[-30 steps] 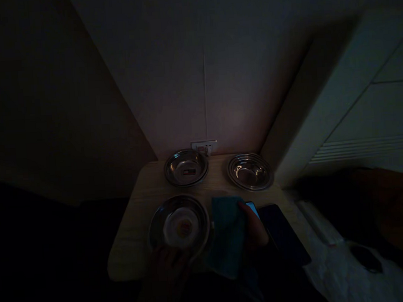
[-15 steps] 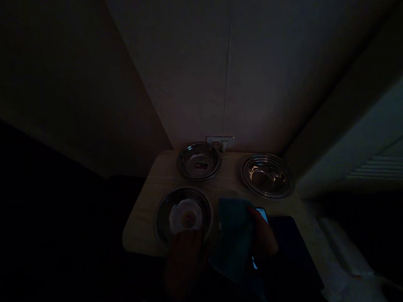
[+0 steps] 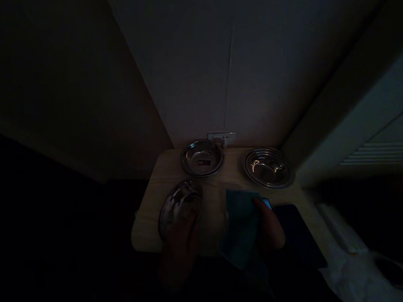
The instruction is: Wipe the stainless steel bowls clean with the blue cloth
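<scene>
The scene is very dark. My left hand (image 3: 180,243) is closed on the near rim of a shiny metal bowl (image 3: 175,205), which is tilted up at the table's front left. My right hand (image 3: 269,226) grips a teal cloth (image 3: 242,223) by its upper right side, and the cloth hangs down in front of me. Part of a lit phone (image 3: 267,203) shows just behind the right hand. The fingers of my left hand are partly lost in shadow.
A metal bowl with a dark label (image 3: 202,159) stands at the back of the pale table (image 3: 211,200). To its right is a stack of metal bowls (image 3: 269,168). A dark flat object (image 3: 300,236) lies at the right edge. On the wall behind sits a power socket (image 3: 221,137).
The bowl at my left hand has gone from lying flat to tilted on its side. My right hand and the cloth have shifted slightly right in view.
</scene>
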A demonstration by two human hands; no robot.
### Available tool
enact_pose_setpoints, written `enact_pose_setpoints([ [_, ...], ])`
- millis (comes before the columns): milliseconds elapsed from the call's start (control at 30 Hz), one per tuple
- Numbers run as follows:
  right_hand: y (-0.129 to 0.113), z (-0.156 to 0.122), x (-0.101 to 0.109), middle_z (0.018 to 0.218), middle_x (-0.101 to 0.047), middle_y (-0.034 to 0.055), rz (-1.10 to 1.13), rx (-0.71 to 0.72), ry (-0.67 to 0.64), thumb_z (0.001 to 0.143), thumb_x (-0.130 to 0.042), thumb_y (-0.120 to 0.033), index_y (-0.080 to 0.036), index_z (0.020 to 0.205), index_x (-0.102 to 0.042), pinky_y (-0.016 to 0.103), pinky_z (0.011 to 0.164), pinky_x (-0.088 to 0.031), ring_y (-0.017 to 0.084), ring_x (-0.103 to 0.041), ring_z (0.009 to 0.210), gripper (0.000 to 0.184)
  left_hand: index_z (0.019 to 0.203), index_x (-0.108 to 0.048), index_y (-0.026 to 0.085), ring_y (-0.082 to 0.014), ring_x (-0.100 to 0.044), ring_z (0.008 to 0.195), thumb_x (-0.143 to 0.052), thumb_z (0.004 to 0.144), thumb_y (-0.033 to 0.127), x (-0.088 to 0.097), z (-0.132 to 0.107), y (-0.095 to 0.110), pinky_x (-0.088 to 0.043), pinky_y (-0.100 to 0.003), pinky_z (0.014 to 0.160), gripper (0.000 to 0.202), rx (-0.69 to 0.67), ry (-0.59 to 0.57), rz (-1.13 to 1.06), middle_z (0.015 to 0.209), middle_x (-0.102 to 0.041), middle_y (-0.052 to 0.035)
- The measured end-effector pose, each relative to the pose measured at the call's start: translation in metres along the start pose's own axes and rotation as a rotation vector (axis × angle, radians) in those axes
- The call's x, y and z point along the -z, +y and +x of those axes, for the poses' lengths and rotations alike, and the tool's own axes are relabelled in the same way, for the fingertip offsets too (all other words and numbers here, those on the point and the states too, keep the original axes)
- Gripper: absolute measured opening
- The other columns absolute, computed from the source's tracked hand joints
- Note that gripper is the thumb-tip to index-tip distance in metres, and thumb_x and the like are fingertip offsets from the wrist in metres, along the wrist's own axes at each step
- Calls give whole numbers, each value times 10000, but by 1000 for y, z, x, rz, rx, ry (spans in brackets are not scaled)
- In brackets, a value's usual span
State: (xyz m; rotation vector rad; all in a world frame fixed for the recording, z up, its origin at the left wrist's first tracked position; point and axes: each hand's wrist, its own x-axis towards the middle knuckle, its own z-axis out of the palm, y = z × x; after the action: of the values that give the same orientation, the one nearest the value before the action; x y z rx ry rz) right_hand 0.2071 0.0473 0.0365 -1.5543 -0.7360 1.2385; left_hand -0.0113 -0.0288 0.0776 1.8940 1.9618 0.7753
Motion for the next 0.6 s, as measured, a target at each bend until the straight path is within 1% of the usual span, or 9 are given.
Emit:
enact_pose_setpoints([
  [67,-4,-5,-1,913,-704,52,-127,74,15,712,-546,-444,-210,844,-708,391,861,-461,287,-583,1028,314,1157,-594,160,-211,-596,1055,-381,876,368,12,2,0,-470,-362,912,409,145,41,-125,1158,-637,-104],
  [133,-14,-13,-4,960,-692,52,-199,117,18,714,-539,-425,-209,863,-710,401,903,-430,289,-560,1056,313,1096,-633,175,-213,-601,1051,-400,849,428,26,3,1,-469,-354,915,423,315,65,-255,1137,-651,-89],
  [233,-36,-30,-11,953,-687,50,-236,144,20,699,-562,-385,-216,846,-714,394,894,-429,280,-566,1023,270,1041,-660,188,-218,-607,1041,-430,797,505,46,6,2,-470,-344,910,461,478,73,-414,1111,-665,-77],
  [333,-51,-49,-25,864,-693,44,-205,137,-5,717,-569,-382,-238,799,-715,363,790,-467,262,-595,909,221,995,-673,177,-231,-611,1025,-466,745,539,60,8,0,-477,-345,894,487,555,102,-507,1088,-674,-82],
  [433,-55,-62,-40,758,-682,32,-155,186,-57,728,-577,-420,-224,768,-707,338,696,-468,239,-598,774,238,975,-678,163,-242,-618,1001,-497,717,532,66,8,-2,-484,-352,871,485,646,129,-569,1065,-681,-93],
  [533,-55,-72,-52,698,-665,20,-196,322,-145,774,-549,-420,-197,814,-700,308,624,-459,206,-582,675,273,938,-693,162,-244,-641,930,-525,705,509,65,6,2,-508,-349,803,451,721,166,-612,1003,-699,-94],
  [600,-56,-77,-56,758,-680,24,-276,473,-219,838,-487,-371,-200,913,-686,294,611,-465,196,-597,685,272,894,-703,163,-240,-652,882,-538,698,498,61,5,8,-521,-330,750,421,704,174,-664,949,-712,-90],
])
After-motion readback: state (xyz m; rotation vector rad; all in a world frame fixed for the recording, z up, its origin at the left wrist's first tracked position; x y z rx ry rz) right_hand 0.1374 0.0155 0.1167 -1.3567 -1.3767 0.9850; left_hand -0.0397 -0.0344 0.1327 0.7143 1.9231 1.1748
